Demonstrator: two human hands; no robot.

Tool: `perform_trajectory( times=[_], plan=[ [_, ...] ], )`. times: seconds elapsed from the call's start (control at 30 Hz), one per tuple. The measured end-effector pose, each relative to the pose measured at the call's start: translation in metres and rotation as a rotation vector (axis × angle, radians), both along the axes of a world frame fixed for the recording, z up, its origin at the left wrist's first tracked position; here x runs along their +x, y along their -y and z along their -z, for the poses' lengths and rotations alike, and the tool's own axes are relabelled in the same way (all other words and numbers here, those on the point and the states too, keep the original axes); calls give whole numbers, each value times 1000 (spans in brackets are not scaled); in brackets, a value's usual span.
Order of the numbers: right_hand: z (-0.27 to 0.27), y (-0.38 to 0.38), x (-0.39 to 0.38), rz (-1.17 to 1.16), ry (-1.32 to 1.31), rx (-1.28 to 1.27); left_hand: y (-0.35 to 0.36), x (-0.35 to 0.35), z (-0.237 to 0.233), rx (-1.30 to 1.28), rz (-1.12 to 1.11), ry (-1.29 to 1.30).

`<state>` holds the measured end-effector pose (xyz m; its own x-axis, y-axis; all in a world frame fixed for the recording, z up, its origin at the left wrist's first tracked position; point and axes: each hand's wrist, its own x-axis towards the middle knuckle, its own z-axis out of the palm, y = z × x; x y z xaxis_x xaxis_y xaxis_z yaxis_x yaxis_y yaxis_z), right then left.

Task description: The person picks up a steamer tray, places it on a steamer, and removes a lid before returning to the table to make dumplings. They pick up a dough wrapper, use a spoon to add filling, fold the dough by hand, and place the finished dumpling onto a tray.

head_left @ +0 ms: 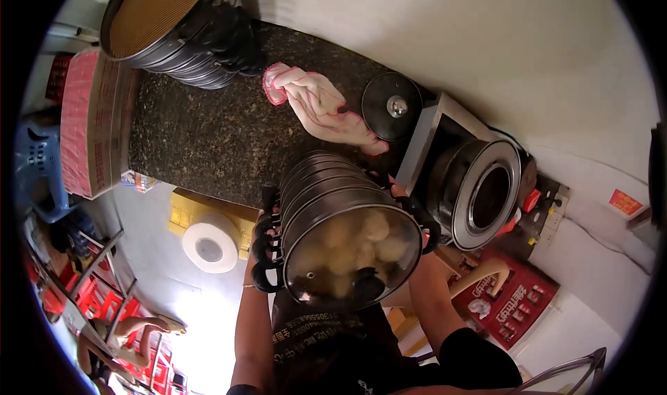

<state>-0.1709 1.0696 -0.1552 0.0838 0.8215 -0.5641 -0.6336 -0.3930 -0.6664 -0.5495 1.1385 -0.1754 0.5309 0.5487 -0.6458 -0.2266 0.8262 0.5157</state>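
Note:
A stack of metal steamer tiers [326, 179] with black side handles is held up in front of my body. Its glass lid [347, 256] has a black knob, and pale round food shows through it. My left hand [258, 221] is at the handles on the left side, its fingers mostly hidden behind them. On the right side, my right hand [406, 200] is closed on the stack, partly covered by the handles. Behind the stack, a white cloth with pink edging [316, 107] lies on the dark speckled counter [201, 138].
A round steamer base [479, 193] stands at the right, beside a small glass lid [391, 107]. More stacked trays [174, 40] are at the upper left. Nearby are a pink box [87, 124], a white roll [210, 243] and a red crate [511, 298]. Someone's legs [139, 332] show lower left.

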Motion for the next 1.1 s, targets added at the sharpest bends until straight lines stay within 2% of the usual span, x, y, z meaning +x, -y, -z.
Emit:
perform_trajectory(
  times=[0.1, 0.13, 0.17, 0.27, 0.3, 0.37, 0.47, 0.53, 0.57, 0.63, 0.67, 0.73, 0.83, 0.87, 0.9, 0.97, 1.1],
  plan=[
    [4, 10, -14, 4, -60, 24, 15, -23, -30, 38, -7, -106],
    [-3, 10, -21, 27, -130, 43, 21, -33, -44, 35, 2, -140],
    [-14, 12, -32, 119, -322, 68, 28, -44, -63, 30, 15, -171],
    [-37, 30, -48, 98, -249, 75, 47, -74, -121, -4, 54, -275],
    [-40, 38, -53, 66, -106, 59, 55, -83, -141, -13, 64, -303],
    [-54, 53, -60, 90, -104, 48, 65, -94, -179, -28, 94, -352],
    [-116, 59, -56, 116, -100, 28, 66, -97, -228, -19, 148, -389],
    [-175, 58, -39, 106, -99, -107, 58, -85, -250, 15, 188, -389],
    [-185, 61, -32, 139, -95, -80, 52, -78, -262, 32, 215, -389],
    [-181, 70, -16, 217, -62, -182, 35, -54, -274, 77, 263, -366],
    [-141, 83, -6, 266, -17, 28, 29, -39, -277, 98, 290, -354],
    [-161, 102, 39, 176, -202, 118, 14, -4, -280, 137, 346, -324],
    [-208, 123, 86, 407, -49, 160, -8, 74, -274, 198, 425, -281],
    [-257, 130, 102, 520, 21, 117, -13, 103, -272, 211, 455, -270],
    [-268, 141, 122, 568, 18, 127, -19, 132, -270, 224, 476, -257],
    [-278, 167, 162, 488, 141, 31, -26, 188, -267, 248, 533, -240],
    [-296, 191, 211, 620, 169, 40, -25, 282, -256, 273, 633, -236]
  ],
)
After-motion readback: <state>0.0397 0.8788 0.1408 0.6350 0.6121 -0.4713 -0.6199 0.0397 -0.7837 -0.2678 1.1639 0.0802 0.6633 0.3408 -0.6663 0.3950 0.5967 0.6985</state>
